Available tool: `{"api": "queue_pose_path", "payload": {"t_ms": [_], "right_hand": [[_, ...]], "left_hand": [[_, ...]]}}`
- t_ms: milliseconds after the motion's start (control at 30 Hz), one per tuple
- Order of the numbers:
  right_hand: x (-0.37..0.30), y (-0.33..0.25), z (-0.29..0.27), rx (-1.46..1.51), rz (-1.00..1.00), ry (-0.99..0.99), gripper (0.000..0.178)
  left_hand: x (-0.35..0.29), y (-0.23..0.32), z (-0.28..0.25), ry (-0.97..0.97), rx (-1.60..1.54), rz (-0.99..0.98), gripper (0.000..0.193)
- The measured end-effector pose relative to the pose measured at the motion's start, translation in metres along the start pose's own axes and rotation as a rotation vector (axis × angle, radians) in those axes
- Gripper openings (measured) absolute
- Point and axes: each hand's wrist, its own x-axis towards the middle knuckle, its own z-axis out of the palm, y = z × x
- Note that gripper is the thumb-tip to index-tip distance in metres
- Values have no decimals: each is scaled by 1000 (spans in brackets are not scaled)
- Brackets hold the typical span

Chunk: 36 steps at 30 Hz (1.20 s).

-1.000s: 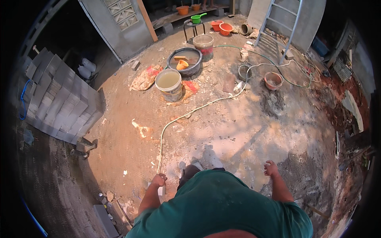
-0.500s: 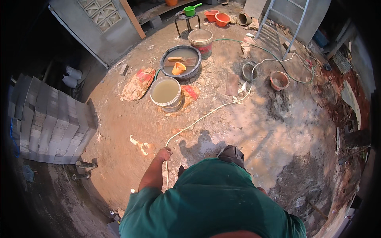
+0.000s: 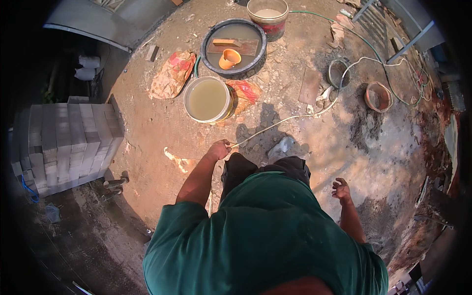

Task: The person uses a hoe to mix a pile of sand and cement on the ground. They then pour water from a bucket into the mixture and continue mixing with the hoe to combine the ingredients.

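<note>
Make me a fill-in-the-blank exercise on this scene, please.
1. The thin pale-yellow hose is held in the person's ____ hand.
2. The small orange plastic cup sits inside the round tub, whose colour is ____.
3. The round reddish-orange bucket stands on the picture's ____ side.
4. The person's short-sleeved shirt is coloured ____.

Missing words: left; black; right; green.

Looks like an outdoor constr. site: grey bldg. blocks (image 3: 73, 142) are standing stacked at 9 o'clock, a cement wall (image 3: 142, 19) at 11, a blk. tub (image 3: 235, 72) w/ murky water at 12; a metal ladder (image 3: 411, 42) is standing at 2, a hose (image 3: 295, 117) is crossing bare dirt (image 3: 147, 140).
</note>
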Motion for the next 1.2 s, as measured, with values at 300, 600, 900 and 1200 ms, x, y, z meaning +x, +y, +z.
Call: {"api": "queue_pose_path", "payload": {"t_ms": [300,600,900,1200], "right_hand": [[104,-173,69,-131,-35,102,35],[26,28,80,-265,792,323,42],[91,3,179,-127,787,245,43],[113,-64,181,-61,587,243,44]], "left_hand": [[170,59,-13,11,-21,-107,45],[381,40,-32,-151,539,16,42],[458,-12,-55,-375,883,-194,50],[330,-4,-99,385,248,-101,39]]}}
